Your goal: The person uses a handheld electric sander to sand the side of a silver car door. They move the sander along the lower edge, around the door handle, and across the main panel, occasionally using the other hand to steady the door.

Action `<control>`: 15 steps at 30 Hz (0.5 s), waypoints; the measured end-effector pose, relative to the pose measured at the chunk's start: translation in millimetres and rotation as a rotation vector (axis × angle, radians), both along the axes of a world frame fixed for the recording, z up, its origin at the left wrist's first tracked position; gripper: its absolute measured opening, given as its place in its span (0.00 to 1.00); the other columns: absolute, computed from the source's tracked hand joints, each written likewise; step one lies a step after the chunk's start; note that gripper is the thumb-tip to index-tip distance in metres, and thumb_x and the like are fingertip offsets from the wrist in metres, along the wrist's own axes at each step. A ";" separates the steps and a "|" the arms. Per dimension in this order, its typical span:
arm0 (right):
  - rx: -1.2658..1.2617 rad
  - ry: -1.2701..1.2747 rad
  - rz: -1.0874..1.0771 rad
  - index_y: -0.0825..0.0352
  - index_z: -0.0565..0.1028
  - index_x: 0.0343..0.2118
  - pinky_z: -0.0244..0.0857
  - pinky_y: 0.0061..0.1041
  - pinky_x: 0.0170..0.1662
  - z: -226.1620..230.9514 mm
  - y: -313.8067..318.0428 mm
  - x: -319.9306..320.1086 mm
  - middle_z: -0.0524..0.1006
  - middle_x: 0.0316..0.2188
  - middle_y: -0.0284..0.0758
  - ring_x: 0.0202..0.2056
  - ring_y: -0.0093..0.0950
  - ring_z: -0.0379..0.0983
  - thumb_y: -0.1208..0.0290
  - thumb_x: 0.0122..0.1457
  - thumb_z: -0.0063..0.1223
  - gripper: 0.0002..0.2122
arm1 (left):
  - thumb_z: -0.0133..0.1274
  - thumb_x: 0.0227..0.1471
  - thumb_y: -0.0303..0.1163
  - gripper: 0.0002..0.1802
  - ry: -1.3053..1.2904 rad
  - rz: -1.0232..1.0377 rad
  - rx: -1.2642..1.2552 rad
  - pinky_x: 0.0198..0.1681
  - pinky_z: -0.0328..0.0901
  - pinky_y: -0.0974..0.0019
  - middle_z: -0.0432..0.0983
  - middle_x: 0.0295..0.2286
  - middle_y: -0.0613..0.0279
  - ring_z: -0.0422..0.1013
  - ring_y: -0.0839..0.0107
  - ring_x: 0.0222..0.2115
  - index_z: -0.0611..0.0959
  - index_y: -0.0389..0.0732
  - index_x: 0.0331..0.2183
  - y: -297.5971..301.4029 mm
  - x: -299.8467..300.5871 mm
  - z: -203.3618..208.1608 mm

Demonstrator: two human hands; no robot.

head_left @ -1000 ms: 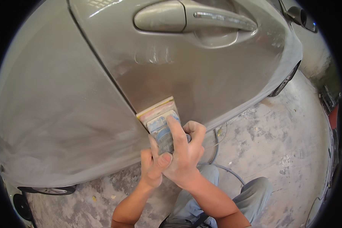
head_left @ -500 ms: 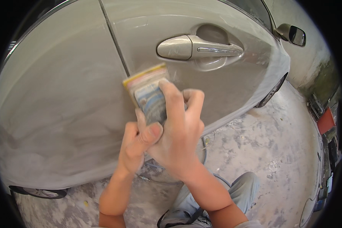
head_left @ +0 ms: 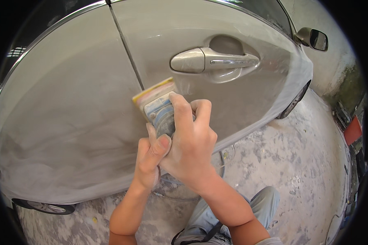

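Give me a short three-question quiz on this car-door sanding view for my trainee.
1. True or false: both hands grip the sanding tool.
2. Which hand lies on top of the tool: A) left hand B) right hand?
3. Where does the tool's pad sit relative to the door handle?

Key:
1. True.
2. B; the left grips lower down, beside it.
3. Below and to the left of it, against the car door, close to the door seam.
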State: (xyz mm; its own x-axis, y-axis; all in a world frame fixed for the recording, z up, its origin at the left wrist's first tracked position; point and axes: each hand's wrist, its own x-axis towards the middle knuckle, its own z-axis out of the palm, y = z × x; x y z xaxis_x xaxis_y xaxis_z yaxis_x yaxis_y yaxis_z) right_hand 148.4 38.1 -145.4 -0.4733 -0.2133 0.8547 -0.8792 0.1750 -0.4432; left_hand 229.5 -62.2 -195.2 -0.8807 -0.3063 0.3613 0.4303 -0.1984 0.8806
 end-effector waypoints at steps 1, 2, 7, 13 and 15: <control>0.006 0.003 0.006 0.67 0.74 0.57 0.72 0.36 0.25 3.0 -1.8 0.7 0.69 0.38 0.44 0.28 0.40 0.74 0.69 0.44 0.78 0.35 | 0.51 0.71 0.51 0.23 0.068 -0.021 0.024 0.45 0.69 0.67 0.81 0.43 0.64 0.75 0.76 0.42 0.82 0.38 0.48 -1.9 1.5 2.6; -0.004 0.006 0.020 0.66 0.73 0.57 0.72 0.36 0.25 7.2 -3.9 1.7 0.69 0.38 0.44 0.28 0.40 0.74 0.69 0.44 0.78 0.34 | 0.51 0.71 0.51 0.25 0.002 0.011 0.033 0.49 0.69 0.67 0.81 0.46 0.63 0.75 0.75 0.45 0.81 0.38 0.52 -3.4 2.6 6.5; 0.033 0.034 0.008 0.66 0.72 0.56 0.71 0.40 0.27 42.1 -8.9 2.6 0.69 0.38 0.46 0.27 0.45 0.76 0.69 0.45 0.76 0.33 | 0.48 0.72 0.53 0.32 -0.044 0.070 0.103 0.61 0.66 0.62 0.77 0.57 0.62 0.73 0.71 0.57 0.74 0.39 0.64 -4.7 2.0 46.1; 0.040 0.098 -0.033 0.69 0.71 0.48 0.72 0.48 0.31 93.8 -21.3 -1.3 0.71 0.37 0.53 0.28 0.55 0.77 0.70 0.47 0.72 0.27 | 0.52 0.70 0.55 0.30 0.052 0.196 0.163 0.57 0.67 0.65 0.80 0.53 0.65 0.74 0.74 0.53 0.79 0.40 0.60 -0.6 -8.4 111.2; 0.045 0.092 -0.024 0.70 0.70 0.46 0.73 0.50 0.32 108.0 -27.5 -3.9 0.72 0.36 0.55 0.28 0.58 0.77 0.70 0.47 0.70 0.25 | 0.55 0.69 0.55 0.30 0.104 0.202 0.190 0.55 0.67 0.67 0.80 0.52 0.67 0.74 0.76 0.51 0.81 0.41 0.58 -1.7 -11.3 126.8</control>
State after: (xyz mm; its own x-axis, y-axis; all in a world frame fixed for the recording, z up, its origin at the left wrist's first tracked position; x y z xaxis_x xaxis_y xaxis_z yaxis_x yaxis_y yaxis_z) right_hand 144.5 10.6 -37.5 -0.3984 -0.2423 0.8846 -0.9112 0.2148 -0.3515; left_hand 218.3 -63.8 -68.4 -0.7566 -0.5420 0.3657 0.5634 -0.2567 0.7853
